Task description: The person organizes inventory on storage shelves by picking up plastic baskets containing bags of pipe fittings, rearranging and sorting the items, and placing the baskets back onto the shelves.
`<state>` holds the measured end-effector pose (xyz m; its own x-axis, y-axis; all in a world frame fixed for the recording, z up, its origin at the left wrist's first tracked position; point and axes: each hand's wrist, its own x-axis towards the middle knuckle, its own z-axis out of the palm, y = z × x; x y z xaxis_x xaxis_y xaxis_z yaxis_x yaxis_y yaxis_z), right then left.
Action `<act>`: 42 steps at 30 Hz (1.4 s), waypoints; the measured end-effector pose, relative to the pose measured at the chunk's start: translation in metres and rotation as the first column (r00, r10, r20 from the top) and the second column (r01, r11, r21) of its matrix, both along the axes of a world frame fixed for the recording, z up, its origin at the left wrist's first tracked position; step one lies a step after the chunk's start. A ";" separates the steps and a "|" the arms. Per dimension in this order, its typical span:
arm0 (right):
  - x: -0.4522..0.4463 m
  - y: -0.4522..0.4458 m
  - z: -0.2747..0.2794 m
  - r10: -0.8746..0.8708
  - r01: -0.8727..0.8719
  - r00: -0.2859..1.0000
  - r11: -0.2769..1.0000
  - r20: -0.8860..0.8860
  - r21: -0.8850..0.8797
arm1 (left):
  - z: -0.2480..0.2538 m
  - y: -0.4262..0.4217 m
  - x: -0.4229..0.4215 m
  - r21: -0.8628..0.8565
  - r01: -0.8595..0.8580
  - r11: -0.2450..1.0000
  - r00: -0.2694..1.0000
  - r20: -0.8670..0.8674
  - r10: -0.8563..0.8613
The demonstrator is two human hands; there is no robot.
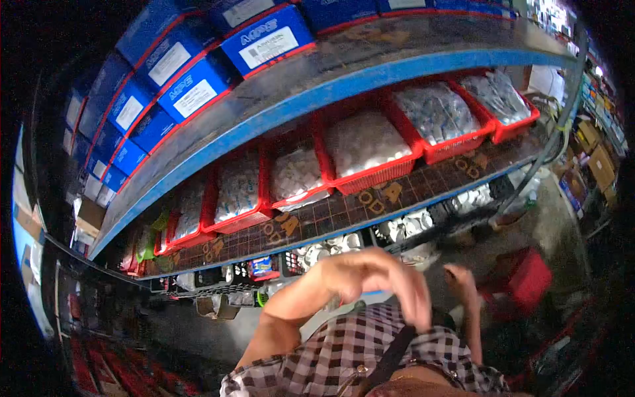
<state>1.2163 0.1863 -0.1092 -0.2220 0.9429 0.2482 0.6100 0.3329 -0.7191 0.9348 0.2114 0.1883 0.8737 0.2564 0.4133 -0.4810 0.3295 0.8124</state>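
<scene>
My left hand (387,278) is bent across in front of my chest. Its fingers curve downward, slightly blurred, and I see nothing in them. The fingertips are close to a black strap (395,351) over the checked shirt (337,344); whether they touch it is unclear. To the right, my right hand (463,281) is raised, small and smeared by motion. Its fingers look curled, but what they hold, if anything, cannot be made out. A blurred red container (526,278) lies beyond this hand.
A blue-edged shelf (278,109) carries stacked blue boxes (268,41). Below it, red baskets (380,175) hold bagged small parts. Dark crates of white pieces (403,226) stand on a lower level. A hanging cable (562,132) and cardboard boxes (600,165) are at the right.
</scene>
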 end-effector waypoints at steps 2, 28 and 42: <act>-0.011 -0.002 -0.002 0.012 -0.008 0.998 0.998 0.060 -0.067 | -0.060 0.026 -0.033 -0.174 -0.383 0.907 0.917 -0.188 0.351; -0.096 0.007 0.084 -0.009 -0.355 0.804 0.794 -0.594 -0.493 | -0.163 0.020 -0.054 -0.320 -0.913 0.254 0.407 -0.770 0.491; -0.098 0.001 0.106 -0.287 -0.245 0.649 0.798 -0.704 -0.551 | -0.074 0.040 -0.141 0.421 -0.643 0.640 0.331 -0.601 0.727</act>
